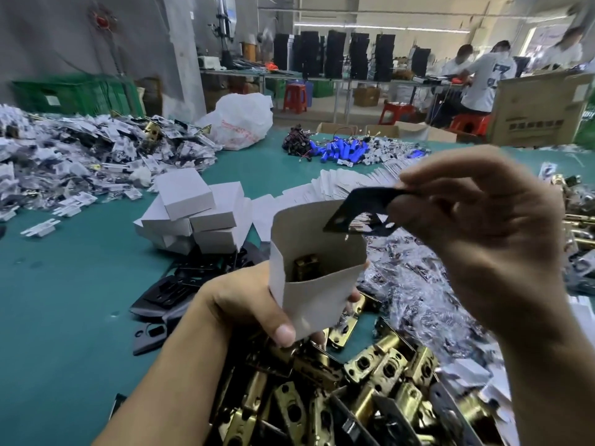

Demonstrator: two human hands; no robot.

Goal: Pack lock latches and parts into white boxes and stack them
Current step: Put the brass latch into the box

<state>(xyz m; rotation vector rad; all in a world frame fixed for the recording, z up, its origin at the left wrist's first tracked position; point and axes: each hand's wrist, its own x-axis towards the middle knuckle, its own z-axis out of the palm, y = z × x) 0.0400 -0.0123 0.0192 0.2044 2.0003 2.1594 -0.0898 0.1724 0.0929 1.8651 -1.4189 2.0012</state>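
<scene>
At the far left a heap of small bagged parts covers the back of the green table. To its right stands a loose stack of closed white boxes, several layers high, with the top one tilted. Just in front of the stack, black plates lie scattered flat on the table.

The left hand comes up from the lower edge and holds an open white box upright above the table. Its fingers are curled round the box, with the thumb pressed on the near wall and the fingertips showing past the far side. A brass latch stands inside the box, with its top below the rim. Under the box, a pile of brass latches fills the near part of the table.

Above the box's open mouth hangs one black plate, tilted, with its lower corner in front of the raised back flap. The right hand pinches the plate's upper end, thumb and fingers clamped together on it.

Behind the hands, a row of flat unfolded boxes fans across the table, and beyond it lies a cluster of blue cylinders. More bagged parts lie under the right wrist. At the far right, people stand at a bench in the background.
</scene>
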